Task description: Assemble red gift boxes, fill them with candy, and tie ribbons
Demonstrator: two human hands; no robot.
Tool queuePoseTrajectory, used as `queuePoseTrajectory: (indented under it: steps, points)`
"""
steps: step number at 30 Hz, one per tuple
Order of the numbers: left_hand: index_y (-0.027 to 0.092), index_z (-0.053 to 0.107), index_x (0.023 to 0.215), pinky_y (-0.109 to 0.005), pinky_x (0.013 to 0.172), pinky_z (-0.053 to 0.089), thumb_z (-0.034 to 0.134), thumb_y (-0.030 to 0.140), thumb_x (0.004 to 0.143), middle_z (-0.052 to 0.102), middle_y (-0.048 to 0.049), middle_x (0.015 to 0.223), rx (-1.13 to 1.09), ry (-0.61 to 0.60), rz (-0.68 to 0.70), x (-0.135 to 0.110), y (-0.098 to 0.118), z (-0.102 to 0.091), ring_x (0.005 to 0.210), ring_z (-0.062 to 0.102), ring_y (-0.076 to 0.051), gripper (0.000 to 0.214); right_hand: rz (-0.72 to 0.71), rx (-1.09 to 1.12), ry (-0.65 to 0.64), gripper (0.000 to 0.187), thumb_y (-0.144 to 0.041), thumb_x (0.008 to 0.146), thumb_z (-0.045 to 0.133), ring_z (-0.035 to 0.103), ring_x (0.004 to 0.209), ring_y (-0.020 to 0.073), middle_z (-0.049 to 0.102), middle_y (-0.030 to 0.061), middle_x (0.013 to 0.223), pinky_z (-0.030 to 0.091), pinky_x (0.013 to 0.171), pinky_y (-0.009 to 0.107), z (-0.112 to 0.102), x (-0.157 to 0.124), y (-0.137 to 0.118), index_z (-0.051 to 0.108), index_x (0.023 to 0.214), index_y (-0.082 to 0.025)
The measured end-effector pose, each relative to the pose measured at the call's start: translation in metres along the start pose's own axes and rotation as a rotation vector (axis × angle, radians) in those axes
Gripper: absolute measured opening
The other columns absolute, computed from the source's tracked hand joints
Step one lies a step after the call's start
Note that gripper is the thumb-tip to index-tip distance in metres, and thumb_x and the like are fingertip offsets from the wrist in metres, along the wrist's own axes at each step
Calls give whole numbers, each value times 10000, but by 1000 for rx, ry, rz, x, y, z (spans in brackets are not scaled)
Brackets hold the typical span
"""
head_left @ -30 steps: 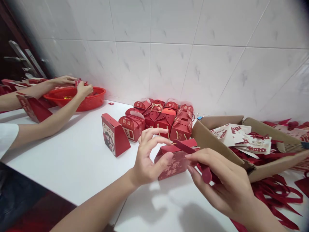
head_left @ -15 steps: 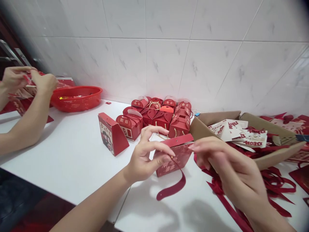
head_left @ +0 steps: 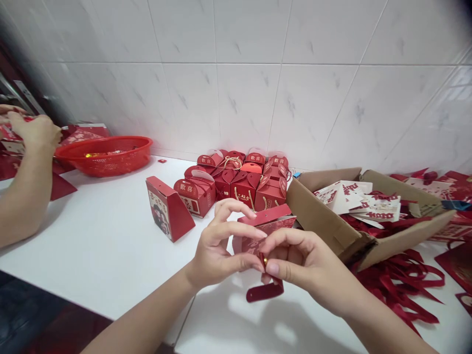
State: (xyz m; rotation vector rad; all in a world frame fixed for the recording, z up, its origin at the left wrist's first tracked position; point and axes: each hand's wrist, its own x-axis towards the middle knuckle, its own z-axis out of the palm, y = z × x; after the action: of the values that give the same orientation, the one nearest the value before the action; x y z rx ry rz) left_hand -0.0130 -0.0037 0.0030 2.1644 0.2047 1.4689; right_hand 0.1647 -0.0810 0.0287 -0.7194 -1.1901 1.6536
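Observation:
My left hand (head_left: 217, 246) pinches a dark red strap (head_left: 264, 292) between thumb and forefinger, its other fingers raised. The thumb and fingers of my right hand (head_left: 309, 265) close on the same strap from the other side, beside a small gold stud (head_left: 265, 261). One rounded end of the strap, with a small hole in it, hangs below my fingertips. Just behind both hands stands a red gift box (head_left: 273, 214) with holes in its top; my fingers hide much of its front.
Red sweet boxes (head_left: 243, 184) cluster by the wall, with a wedge-shaped box (head_left: 170, 209) to their left. A cardboard carton (head_left: 328, 221) of cards stands right, near loose red ribbons (head_left: 401, 290). Far left, a co-worker's hand (head_left: 35, 132) is beside a red basket (head_left: 106, 164).
My right hand has come left from above the ribbons and now meets my left hand at the strap. The strap's hanging end has swung. The co-worker's hands have shifted left.

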Motion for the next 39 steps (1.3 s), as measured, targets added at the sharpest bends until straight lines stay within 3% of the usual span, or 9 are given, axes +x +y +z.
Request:
queuePoseTrajectory:
  steps: [5,8,17,20,26,31,36,39]
  points:
    - [288,716,896,-446,999,325,695,398,786,646,-47,1075,78,-40,109,3,-2,0,1014,531,-206,157,-80,15,-4,118,-165,747,753,616,589,80,669,-2,671,509,547,193,1,2,2,636,764,-162]
    - [275,715,888,-441,983,351,649,374,838,685,-52,1072,60,-45,147,5,-2,2,991,569,-199,129,-95,26,-6,119,-144,746,749,614,576,74,660,-9,646,500,561,189,0,2,1,630,739,-156]
    - [223,650,868,-388,900,408,638,234,860,665,-39,896,214,-29,232,7,3,3,868,586,-166,19,-61,-24,12,203,-218,727,770,561,538,76,590,-24,604,452,531,203,-1,0,1,581,743,-144]
    - [223,633,843,-359,829,433,631,167,834,645,-31,834,281,-21,253,6,4,3,845,542,-173,57,-115,-129,51,197,-253,748,749,555,550,82,582,-15,654,454,541,218,2,-1,2,582,758,-149]
    - [197,559,832,-355,749,388,582,72,734,637,-18,746,416,-34,270,2,8,5,780,532,-183,160,-307,-573,173,104,-256,842,639,532,663,104,572,2,754,459,618,235,2,-4,2,582,814,-173]
    - [202,544,807,-357,701,300,576,103,721,625,9,696,527,30,280,-2,12,9,686,528,-165,134,-339,-659,149,104,-255,865,601,553,666,114,579,12,759,476,601,233,4,-5,5,549,820,-178]
    - [196,557,832,-351,710,336,571,71,721,610,-2,742,436,14,239,-2,7,7,694,506,-153,168,-542,-843,199,36,-163,865,570,555,656,104,591,10,747,464,612,216,6,-1,9,546,843,-177]
    - [202,573,906,-387,809,383,598,158,746,584,-47,888,406,29,182,-2,0,7,854,520,-200,168,-444,-841,130,59,-196,876,576,562,648,101,596,-1,738,459,614,215,-5,-3,-5,544,828,-182]
